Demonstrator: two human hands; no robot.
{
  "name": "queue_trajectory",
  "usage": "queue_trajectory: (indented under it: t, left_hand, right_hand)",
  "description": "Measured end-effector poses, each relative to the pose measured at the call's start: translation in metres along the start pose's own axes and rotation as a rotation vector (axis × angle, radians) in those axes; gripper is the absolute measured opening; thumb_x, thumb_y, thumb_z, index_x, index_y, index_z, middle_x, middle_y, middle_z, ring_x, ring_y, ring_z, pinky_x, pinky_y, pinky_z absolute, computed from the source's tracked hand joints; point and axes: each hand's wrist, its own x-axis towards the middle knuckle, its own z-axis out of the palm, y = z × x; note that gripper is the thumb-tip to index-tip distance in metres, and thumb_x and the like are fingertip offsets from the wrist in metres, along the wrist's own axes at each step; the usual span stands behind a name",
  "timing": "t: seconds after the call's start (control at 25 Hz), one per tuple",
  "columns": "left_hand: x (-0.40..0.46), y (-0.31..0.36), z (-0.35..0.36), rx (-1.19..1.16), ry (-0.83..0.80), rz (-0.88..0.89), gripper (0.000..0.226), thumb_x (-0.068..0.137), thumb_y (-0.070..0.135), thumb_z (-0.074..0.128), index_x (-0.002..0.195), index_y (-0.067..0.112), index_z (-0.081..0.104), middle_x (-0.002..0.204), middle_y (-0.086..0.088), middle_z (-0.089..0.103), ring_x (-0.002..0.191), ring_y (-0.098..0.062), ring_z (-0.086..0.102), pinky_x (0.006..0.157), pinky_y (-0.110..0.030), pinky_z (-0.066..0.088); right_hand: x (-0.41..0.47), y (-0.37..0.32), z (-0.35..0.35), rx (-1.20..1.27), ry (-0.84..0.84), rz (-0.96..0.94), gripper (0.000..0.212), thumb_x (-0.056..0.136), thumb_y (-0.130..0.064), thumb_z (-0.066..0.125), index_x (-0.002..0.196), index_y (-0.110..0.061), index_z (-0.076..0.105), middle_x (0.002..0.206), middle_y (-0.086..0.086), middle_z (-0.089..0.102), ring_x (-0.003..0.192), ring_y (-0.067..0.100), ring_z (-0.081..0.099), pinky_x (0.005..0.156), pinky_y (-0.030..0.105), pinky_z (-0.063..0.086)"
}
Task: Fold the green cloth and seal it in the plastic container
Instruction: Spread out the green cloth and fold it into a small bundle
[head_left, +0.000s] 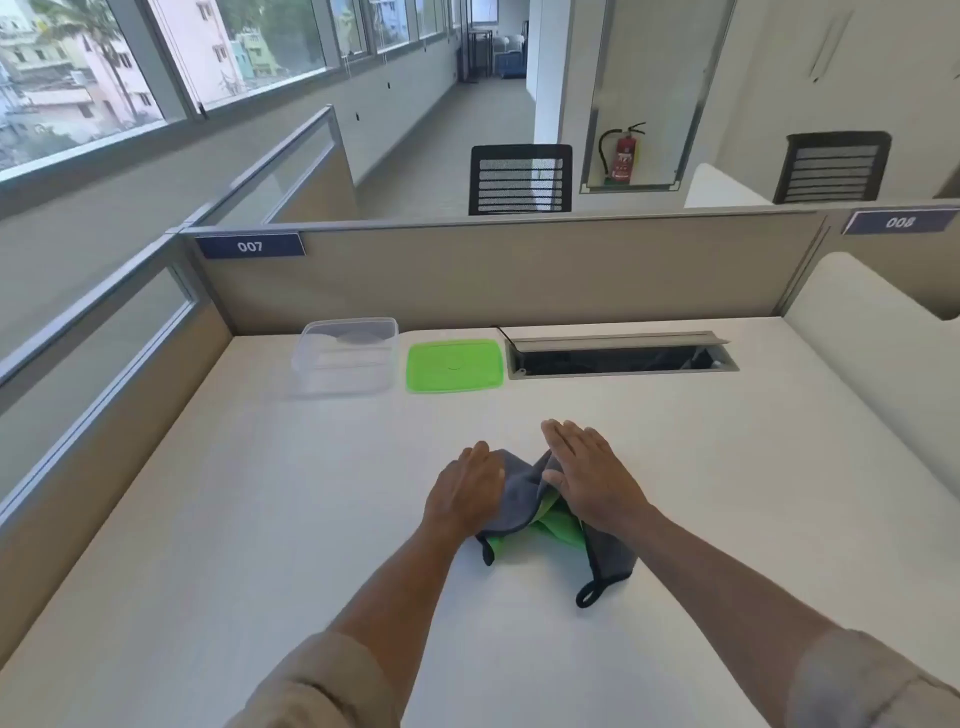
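The cloth (524, 499), grey on one side and green on the other, lies crumpled on the white desk near me, with a black hanging loop at its lower right. My left hand (467, 488) rests flat on the cloth's left part. My right hand (589, 475) lies flat over its right part, fingers together and pointing away from me. Neither hand is closed on the cloth. Farther back stands the clear plastic container (344, 356), without its lid. The green lid (454, 365) lies flat on the desk just right of it.
An open cable tray (621, 356) is set into the desk at the back right. Beige partition walls (493, 275) border the desk at the back and left. Black chairs stand beyond the partition.
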Motion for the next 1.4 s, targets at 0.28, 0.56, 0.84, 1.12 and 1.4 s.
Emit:
queue_trajectory:
  t: [0.28,0.56,0.84,1.12,1.4]
  left_hand:
    - [-0.017,0.020,0.010,-0.094,-0.031,0.034,0.036,0.095,0.046,0.043,0.116,0.021,0.058,0.109,0.002,0.059,0.091,-0.021,0.061,0.065,-0.029,0.038]
    - [-0.008,0.039,0.018,-0.007,0.014,0.050,0.034,0.086,0.049,0.052,0.105,0.022,0.060,0.098,0.004,0.065,0.080,-0.020,0.064,0.061,-0.032,0.047]
    - [0.003,0.054,0.010,-0.045,0.115,-0.026,0.014,0.095,0.024,0.046,0.099,0.015,0.056,0.086,-0.001,0.067,0.073,-0.026,0.061,0.063,-0.032,0.032]
    - [0.027,0.020,-0.014,0.029,0.180,-0.058,0.010,0.094,0.030,0.059,0.097,0.021,0.062,0.086,0.003,0.072,0.071,-0.024,0.064,0.076,-0.036,0.039]
    - [0.042,-0.030,-0.048,0.137,0.253,-0.154,0.014,0.094,0.014,0.055,0.088,0.020,0.066,0.084,0.000,0.068,0.067,-0.025,0.058,0.075,-0.036,0.034]
  right_hand:
    - [-0.017,0.014,0.013,-0.003,-0.086,0.023,0.068,0.092,-0.039,0.053,0.151,-0.014,0.028,0.156,0.003,0.032,0.145,0.023,0.024,0.120,0.038,0.017]
    - [-0.017,0.021,0.020,0.069,-0.060,0.168,0.048,0.082,-0.021,0.061,0.130,-0.015,0.057,0.142,0.004,0.052,0.133,0.025,0.044,0.108,0.039,0.037]
    - [-0.012,0.019,0.013,0.019,0.001,0.238,0.016,0.082,-0.018,0.061,0.098,-0.015,0.063,0.102,0.001,0.066,0.100,0.027,0.058,0.074,0.035,0.043]
    - [0.004,0.026,-0.013,0.107,0.081,0.420,0.019,0.079,-0.002,0.045,0.082,-0.020,0.049,0.068,-0.003,0.057,0.058,0.023,0.053,0.049,0.032,0.041]
    - [0.038,0.031,-0.058,0.061,0.218,0.373,0.013,0.091,-0.004,0.052,0.087,-0.015,0.058,0.075,-0.004,0.057,0.065,0.025,0.050,0.061,0.034,0.034]
